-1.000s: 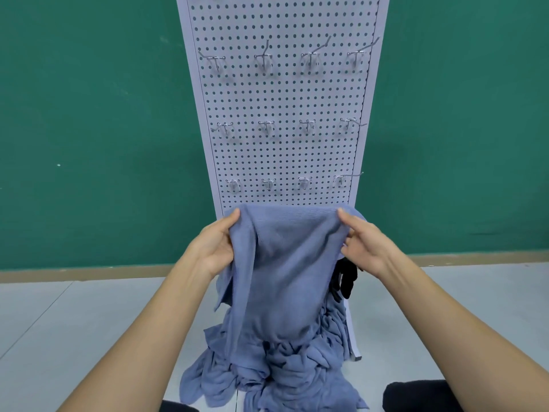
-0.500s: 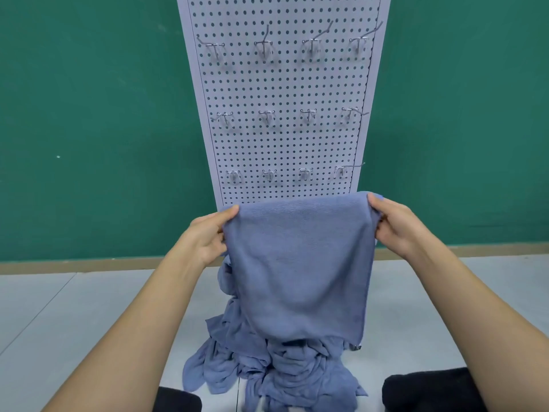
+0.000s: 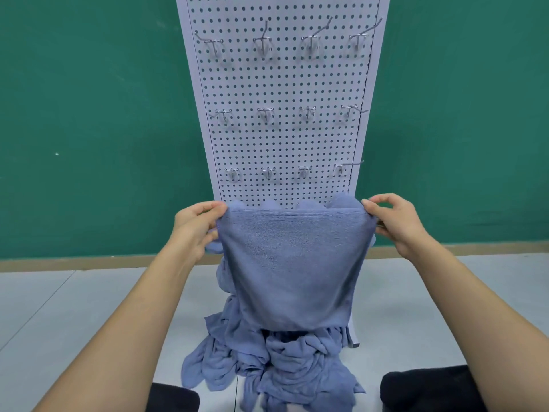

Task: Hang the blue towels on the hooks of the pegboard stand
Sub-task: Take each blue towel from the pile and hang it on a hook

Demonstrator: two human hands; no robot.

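Hands first: your left hand (image 3: 194, 226) pinches the upper left corner of a blue towel (image 3: 294, 263), thumb and fingers curled onto the cloth; your right hand (image 3: 396, 223) pinches the upper right corner likewise. Between them the towel is spread flat, top edge level, lower edge hanging in front of a heap of blue towels (image 3: 276, 367) on the grey floor (image 3: 74, 307) (contact with the heap cannot be confirmed). Directly behind stands the white pegboard stand (image 3: 285, 144), upright, its lower part hidden by the cloth. Three rows of metal hooks (image 3: 265, 113) show on it, four to a row; the held towel's top edge sits below the lowest row. A green wall (image 3: 89, 114) backs the stand.
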